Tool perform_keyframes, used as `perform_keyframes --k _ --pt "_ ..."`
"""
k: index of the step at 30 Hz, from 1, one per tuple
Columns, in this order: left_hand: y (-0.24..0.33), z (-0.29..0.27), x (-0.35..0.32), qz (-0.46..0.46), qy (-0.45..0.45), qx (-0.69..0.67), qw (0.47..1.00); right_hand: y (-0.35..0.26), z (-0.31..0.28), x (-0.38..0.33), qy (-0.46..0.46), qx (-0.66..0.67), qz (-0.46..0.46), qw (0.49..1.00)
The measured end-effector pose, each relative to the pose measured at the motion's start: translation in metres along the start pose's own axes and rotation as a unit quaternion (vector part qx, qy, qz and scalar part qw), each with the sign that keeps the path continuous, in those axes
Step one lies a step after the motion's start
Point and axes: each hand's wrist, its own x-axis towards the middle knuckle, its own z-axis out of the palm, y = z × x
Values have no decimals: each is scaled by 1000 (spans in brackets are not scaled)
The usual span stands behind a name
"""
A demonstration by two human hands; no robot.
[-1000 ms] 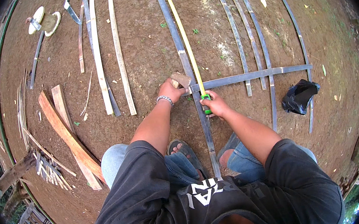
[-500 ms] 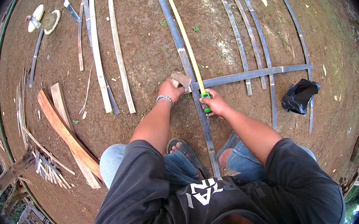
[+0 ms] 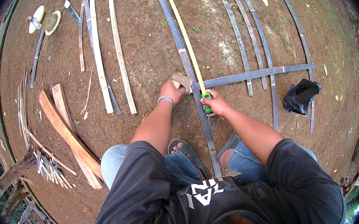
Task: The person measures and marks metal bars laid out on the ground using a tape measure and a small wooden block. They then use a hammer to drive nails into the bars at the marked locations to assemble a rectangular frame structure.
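Note:
My right hand is closed round a green and black tape measure. Its yellow blade runs out far ahead, alongside a long dark bamboo strip on the ground. My left hand grips a brown block, wood or stone, I cannot tell which. That block sits against the left end of a crosswise bamboo strip, which lies over the long strip and reaches right across several others. The undersides of my left fingers are hidden.
Several bamboo strips lie lengthwise at right, pale ones at left. A black plastic bag is right of my hands. Wooden boards and thin sticks lie at left; a bladed tool rests farther off.
Both hands keep their holds and places. The whole view has shifted only very slightly.

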Motion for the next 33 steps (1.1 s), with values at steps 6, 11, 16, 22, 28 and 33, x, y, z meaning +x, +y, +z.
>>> perform_keyframes --k 6,11,16,22,28,33 --pt "8 -8 -3 -16 -36 -1 999 -17 -1 -11 -34 35 39 998" --pt "-1 -2 3 -11 -39 -19 999 -22 -2 -13 -30 18 42 999" --pt "-5 3 5 -3 -11 -22 1000 -19 -3 -12 -34 21 34 999" --pt "1 -3 1 0 -22 -21 1000 -28 -2 -19 -20 14 50 998" --pt "5 -9 -3 8 -23 -9 1000 -28 -1 -19 -18 31 81 996" --pt "5 -9 -2 0 -30 -6 1000 -14 -1 -9 -26 21 39 999"
